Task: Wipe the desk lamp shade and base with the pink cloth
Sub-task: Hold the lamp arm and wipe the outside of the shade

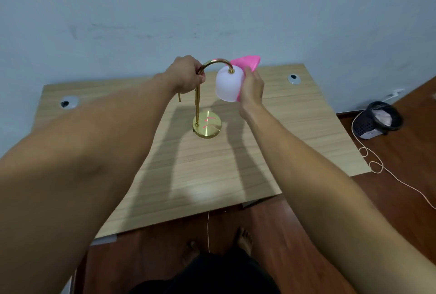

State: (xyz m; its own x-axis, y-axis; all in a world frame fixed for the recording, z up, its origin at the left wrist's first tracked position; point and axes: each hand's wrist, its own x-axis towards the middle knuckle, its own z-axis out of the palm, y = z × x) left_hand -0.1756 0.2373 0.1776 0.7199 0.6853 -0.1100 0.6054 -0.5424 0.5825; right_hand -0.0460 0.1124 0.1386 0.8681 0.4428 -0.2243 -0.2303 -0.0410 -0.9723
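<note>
A gold desk lamp stands on the wooden desk [212, 175]. Its round brass base [208, 126] sits mid-desk, and a curved gold arm [215, 62] arches over to a white frosted shade [227, 86]. My left hand [186, 74] grips the arm near the top of the stem. My right hand [252, 88] presses the pink cloth [246, 62] against the right side of the shade. Part of the cloth sticks up behind the shade; the rest is hidden under my palm.
Two cable grommets [68, 102] [293, 79] sit in the desk's far corners. A dark waste basket [377, 119] stands on the brown floor at the right, with a pale cord [377, 166] looping past it. My bare feet [243, 239] are below the desk's front edge.
</note>
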